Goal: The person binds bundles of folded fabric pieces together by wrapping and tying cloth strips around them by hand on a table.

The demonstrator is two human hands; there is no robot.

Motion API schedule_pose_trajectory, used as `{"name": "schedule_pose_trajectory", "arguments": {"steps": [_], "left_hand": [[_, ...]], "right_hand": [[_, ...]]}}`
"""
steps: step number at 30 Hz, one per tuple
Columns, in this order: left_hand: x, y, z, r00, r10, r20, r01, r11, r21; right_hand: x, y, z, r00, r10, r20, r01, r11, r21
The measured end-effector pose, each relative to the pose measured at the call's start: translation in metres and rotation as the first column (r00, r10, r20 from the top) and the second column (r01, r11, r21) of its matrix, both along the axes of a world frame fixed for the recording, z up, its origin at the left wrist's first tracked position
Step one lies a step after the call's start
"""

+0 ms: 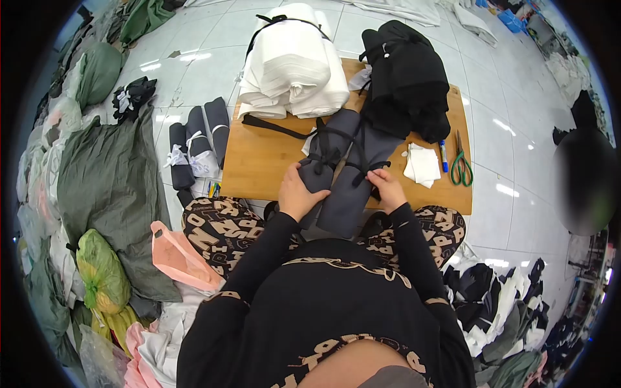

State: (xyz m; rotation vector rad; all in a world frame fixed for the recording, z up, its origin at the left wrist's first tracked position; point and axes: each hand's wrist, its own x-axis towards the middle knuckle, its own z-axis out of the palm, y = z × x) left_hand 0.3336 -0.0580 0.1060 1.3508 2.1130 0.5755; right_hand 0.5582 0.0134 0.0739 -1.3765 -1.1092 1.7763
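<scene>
Two dark grey fabric rolls lie side by side over the near edge of a low wooden table (259, 158), the left roll (312, 178) and the right roll (345, 200). Black strips are knotted around them. My left hand (299, 194) rests on the left roll, thumb and fingers apart. My right hand (387, 189) pinches the end of a black strip (378, 167) beside the right roll. A white fabric bundle (291, 61) and a black fabric bundle (407, 77) stand behind the rolls, both tied with black strips.
White cloth pieces (422, 165), a blue marker (444, 155) and green-handled scissors (461, 169) lie at the table's right. More tied rolls (200, 142) are on the floor at left. Fabric heaps, a pink bag (183, 257) and a green bag (101, 271) surround my seat.
</scene>
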Motion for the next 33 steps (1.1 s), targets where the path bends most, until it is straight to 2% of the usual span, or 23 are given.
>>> {"name": "schedule_pose_trajectory", "arguments": {"steps": [1, 3, 4, 5, 7, 8, 9, 11, 14, 15, 16, 17, 18, 19, 21, 23, 24, 26, 27, 28, 31, 32, 33], "left_hand": [[-0.009, 0.003, 0.001, 0.991, -0.003, 0.134, 0.008, 0.999, -0.043], [-0.043, 0.012, -0.02, 0.981, -0.024, 0.19, 0.038, 0.997, -0.072], [-0.057, 0.015, 0.002, 0.87, -0.043, 0.491, 0.171, 0.961, -0.219], [-0.069, 0.016, 0.031, 0.674, -0.003, 0.739, 0.341, 0.888, -0.308], [-0.097, 0.009, 0.05, 0.582, 0.061, 0.811, 0.404, 0.843, -0.354], [-0.107, 0.0, 0.06, 0.507, 0.11, 0.855, 0.373, 0.866, -0.332], [-0.114, -0.012, 0.067, 0.424, 0.155, 0.892, 0.338, 0.887, -0.315], [-0.119, -0.04, 0.074, 0.141, 0.179, 0.974, 0.248, 0.946, -0.209], [-0.113, -0.081, 0.062, -0.284, 0.082, 0.955, 0.105, 0.993, -0.054], [-0.101, -0.087, 0.046, -0.387, 0.015, 0.922, 0.075, 0.997, 0.015], [-0.086, -0.086, 0.029, -0.417, -0.058, 0.907, 0.06, 0.994, 0.091], [-0.073, -0.078, 0.019, -0.382, -0.12, 0.916, 0.048, 0.988, 0.149], [-0.061, -0.059, 0.02, -0.236, -0.144, 0.961, 0.052, 0.986, 0.16], [-0.046, -0.04, 0.032, 0.035, -0.06, 0.998, 0.065, 0.996, 0.057], [-0.009, 0.001, 0.008, 0.394, -0.131, 0.91, 0.083, 0.991, 0.107], [0.027, 0.018, -0.005, 0.51, -0.092, 0.855, 0.289, 0.955, -0.07], [0.037, 0.021, -0.001, 0.523, -0.038, 0.852, 0.261, 0.958, -0.118], [0.052, 0.023, 0.005, 0.541, 0.066, 0.839, 0.212, 0.954, -0.212], [0.053, 0.022, 0.004, 0.477, 0.087, 0.874, 0.199, 0.958, -0.205], [0.051, 0.019, -0.003, 0.413, 0.109, 0.904, 0.187, 0.961, -0.202], [0.038, 0.002, -0.027, 0.241, 0.143, 0.96, 0.176, 0.966, -0.188], [0.034, -0.006, -0.028, 0.177, 0.156, 0.972, 0.148, 0.972, -0.183], [0.03, -0.01, -0.03, 0.11, 0.171, 0.979, 0.121, 0.976, -0.184]], "right_hand": [[-0.003, -0.001, 0.0, 0.999, 0.004, 0.034, -0.005, 0.999, 0.04], [-0.006, -0.002, -0.003, 0.995, 0.0, 0.098, -0.012, 0.994, 0.113], [0.0, 0.003, -0.007, 0.981, 0.029, 0.192, -0.058, 0.987, 0.15], [0.008, 0.01, -0.015, 0.983, -0.001, 0.185, -0.024, 0.991, 0.134], [0.021, 0.02, -0.029, 0.983, -0.074, 0.17, 0.059, 0.994, 0.095], [0.022, 0.022, -0.023, 0.961, -0.181, 0.211, 0.158, 0.98, 0.121], [0.027, 0.027, -0.032, 0.903, -0.246, 0.352, 0.173, 0.958, 0.226], [0.03, 0.03, -0.035, 0.91, -0.247, 0.333, 0.178, 0.958, 0.224], [0.019, 0.03, -0.054, 0.933, -0.357, -0.033, 0.355, 0.934, -0.047], [0.012, 0.027, -0.051, 0.927, -0.373, -0.04, 0.37, 0.926, -0.076], [0.004, 0.024, -0.042, 0.92, -0.389, -0.045, 0.383, 0.918, -0.106], [0.001, 0.022, -0.038, 0.915, -0.402, -0.046, 0.393, 0.91, -0.134], [0.003, 0.023, -0.046, 0.922, -0.379, -0.075, 0.365, 0.919, -0.151], [0.002, 0.02, -0.043, 0.919, -0.388, -0.07, 0.368, 0.908, -0.199], [-0.003, 0.019, -0.029, 0.915, -0.397, -0.069, 0.364, 0.888, -0.281], [-0.004, 0.017, -0.041, 0.934, -0.353, 0.045, 0.356, 0.926, -0.122], [-0.003, 0.019, -0.045, 0.933, -0.345, 0.099, 0.35, 0.936, -0.039], [0.005, 0.025, -0.046, 0.946, -0.32, -0.047, 0.312, 0.943, -0.119], [0.008, 0.024, -0.04, 0.944, -0.309, -0.115, 0.289, 0.943, -0.163], [0.006, 0.023, -0.033, 0.963, -0.27, -0.028, 0.265, 0.957, -0.117], [0.012, 0.025, -0.032, 0.99, -0.015, 0.143, 0.011, 1.0, 0.027], [0.017, 0.026, -0.031, 0.991, 0.008, 0.136, -0.01, 1.0, 0.018], [0.014, 0.026, -0.029, 0.994, -0.081, 0.072, 0.082, 0.997, -0.004]]}}
